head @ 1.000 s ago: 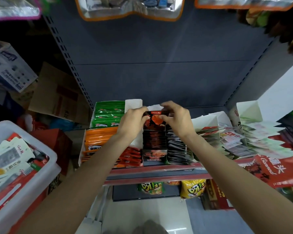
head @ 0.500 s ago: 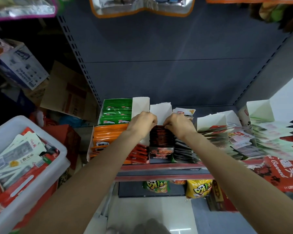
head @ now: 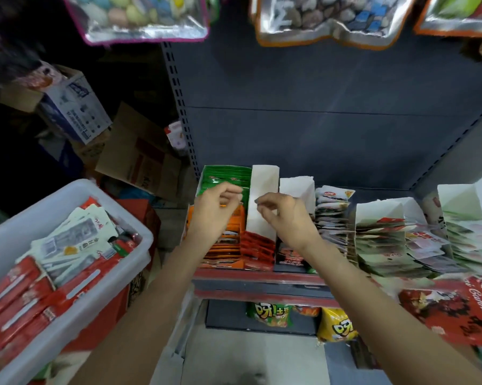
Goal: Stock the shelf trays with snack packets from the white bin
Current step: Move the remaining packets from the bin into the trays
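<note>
At the near left a white bin (head: 20, 232) is sitting at an angle, holding red snack packets (head: 20, 295) lying along its near side and white printed packets (head: 73, 243) heaped toward its far side. Beyond it, in the dim far left, cardboard boxes (head: 76, 112) are leaning against each other.

Moving right, the shelf (head: 262, 279) with its red front edge is carrying a row of upright trays. The leftmost tray is showing green packets (head: 223, 176) at the far end and orange packets (head: 228, 245) nearer. The left hand (head: 212, 215) is hovering over this tray, its fingers loosely curled with the thumb and forefinger close together; nothing is showing between them. Just to its right a tall white divider (head: 263, 195) is standing, with red packets (head: 256, 245) stacked at its near foot. The right hand (head: 284, 215) is hanging in front of that divider, fingers bent and relaxed, holding nothing visible. Under its wrist a dark tray with red-printed packets (head: 290, 255) is peeking out.

Further right, grey and white packets (head: 331, 215) are filling the next tray, then pale green packets (head: 384, 245) in a white box, and more pale packets (head: 470, 240) are spilling at the far right. A big red bag (head: 456, 309) is lying at the near right. Overhead, clear hanging bags (head: 148, 18) are dangling. Below the shelf, yellow and green snack bags (head: 334, 326) are resting on a lower level.
</note>
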`<state>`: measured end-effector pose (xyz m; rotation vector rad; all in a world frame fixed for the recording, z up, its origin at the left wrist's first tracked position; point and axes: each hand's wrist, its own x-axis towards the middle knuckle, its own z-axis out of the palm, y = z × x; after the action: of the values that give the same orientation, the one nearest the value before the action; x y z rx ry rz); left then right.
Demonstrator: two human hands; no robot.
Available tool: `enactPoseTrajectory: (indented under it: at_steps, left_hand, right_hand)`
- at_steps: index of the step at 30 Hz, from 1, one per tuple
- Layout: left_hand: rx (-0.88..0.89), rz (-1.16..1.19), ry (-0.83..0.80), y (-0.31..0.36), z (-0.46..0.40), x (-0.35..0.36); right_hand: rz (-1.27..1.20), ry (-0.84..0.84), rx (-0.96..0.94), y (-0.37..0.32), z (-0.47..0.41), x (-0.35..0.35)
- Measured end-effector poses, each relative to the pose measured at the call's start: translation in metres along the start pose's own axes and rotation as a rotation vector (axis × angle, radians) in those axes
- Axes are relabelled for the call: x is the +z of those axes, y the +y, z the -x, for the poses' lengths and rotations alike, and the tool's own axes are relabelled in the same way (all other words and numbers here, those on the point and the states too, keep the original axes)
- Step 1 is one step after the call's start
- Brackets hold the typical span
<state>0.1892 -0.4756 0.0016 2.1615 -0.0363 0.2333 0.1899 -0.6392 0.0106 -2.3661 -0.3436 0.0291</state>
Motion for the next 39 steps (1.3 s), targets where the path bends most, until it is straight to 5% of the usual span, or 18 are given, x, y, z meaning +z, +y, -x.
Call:
enactPoseTrajectory:
  at_steps: [5, 9, 15, 19, 26, 33, 39]
  left_hand:
    - [-0.074, 0.045, 0.225, -0.043, 0.033, -0.087]
    - [-0.243, -0.029, 0.255, -0.103, 0.065, -0.165]
    - [-0.484, -0.393, 0.031, -0.205, 0.118, -0.27]
    - [-0.438, -0.571, -0.277, -0.263, 0.134, -0.307]
    - [-0.399, -0.575, -0.246, -0.286, 0.137, -0.323]
    - [-0.437, -0.645, -0.127, -0.284, 0.14, -0.327]
    - [-0.38, -0.292, 0.01, -0.269, 0.134, -0.343]
  right_hand:
    - [0.02, -0.08, -0.17, -0.082, -0.008, 0.075]
    - [0.047, -0.231, -0.258, -0.153, -0.01, 0.149]
    - [0.172, -0.514, -0.182, -0.233, -0.007, 0.259]
    - [0.255, -0.606, -0.138, -0.254, -0.004, 0.312]
    - [0.425, -0.498, -0.058, -0.268, 0.003, 0.343]
    - [0.318, -0.38, 0.079, -0.268, -0.009, 0.349]
    - [-0.204, -0.275, 0.108, -0.271, -0.009, 0.332]
